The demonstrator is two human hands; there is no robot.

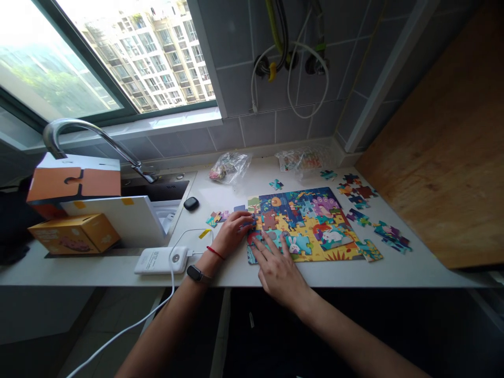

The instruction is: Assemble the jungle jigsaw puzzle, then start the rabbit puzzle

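Observation:
A colourful cardboard jigsaw puzzle [303,226] lies mostly assembled on the white countertop [252,273], showing cartoon animals. My left hand [232,234] reaches its left edge, fingertips pinched on a small blue jigsaw piece [247,221]. My right hand [279,268] rests flat over the puzzle's lower left corner, fingers spread and holding nothing. Loose pieces [391,236] lie in clusters to the right of the puzzle. A small group of pieces [217,218] sits left of my left hand, and one single piece [276,184] lies above the puzzle.
Two clear plastic bags [230,167] lie along the back wall. A white power bank [161,260] with its cable and a black earbud case [191,203] sit left of my hands. Beyond them are a sink [155,190], a faucet [98,137] and orange boxes [73,233].

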